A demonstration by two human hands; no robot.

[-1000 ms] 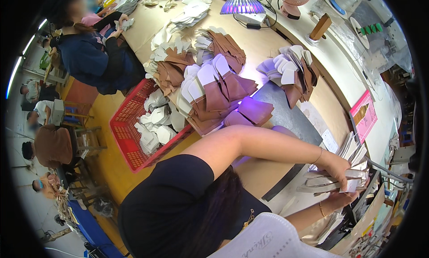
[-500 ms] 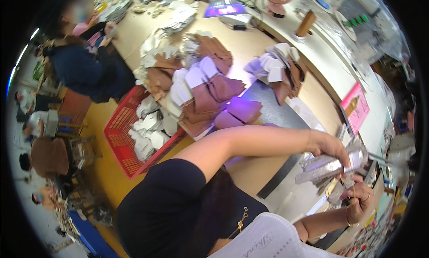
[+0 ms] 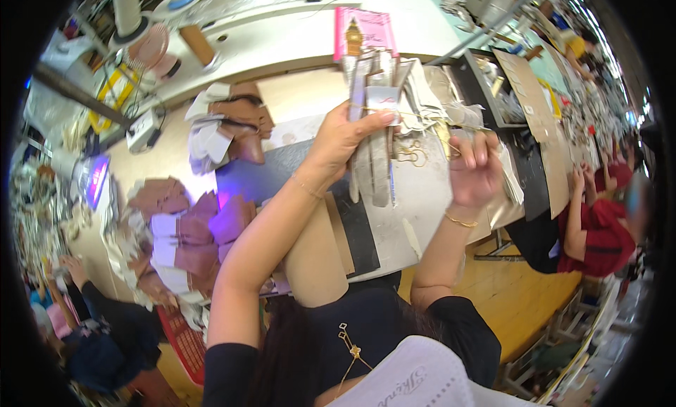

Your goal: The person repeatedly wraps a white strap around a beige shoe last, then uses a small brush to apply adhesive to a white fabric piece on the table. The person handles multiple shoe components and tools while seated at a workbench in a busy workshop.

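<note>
My left hand (image 3: 334, 145) is closed around a bundle of long grey and silvery strips (image 3: 380, 157), held upright above the table, thumb across its front. A small pale tag lies against the bundle near my thumb. From the bundle a thin yellow band (image 3: 422, 116) stretches toward my right hand (image 3: 477, 173). That hand is raised with its fingers curled, and the band's end appears to be pinched in them, though blur hides the exact grip. Loose tan loops (image 3: 412, 152) lie between my hands. Pale stacked pieces (image 3: 512, 174) sit just beyond my right hand.
A pink booklet (image 3: 384, 28) lies behind the bundle. Brown and white cut pieces (image 3: 179, 241) are heaped at left, with another pile (image 3: 229, 125) farther back. A red basket (image 3: 179, 340) stands lower left. A dark open box (image 3: 493, 90) is at right. Co-workers sit on both sides.
My view has swung to the right. The bundle, formerly tilted low at the right, now stands upright in my left hand. My right hand has moved away from it, with the yellow band stretched between.
</note>
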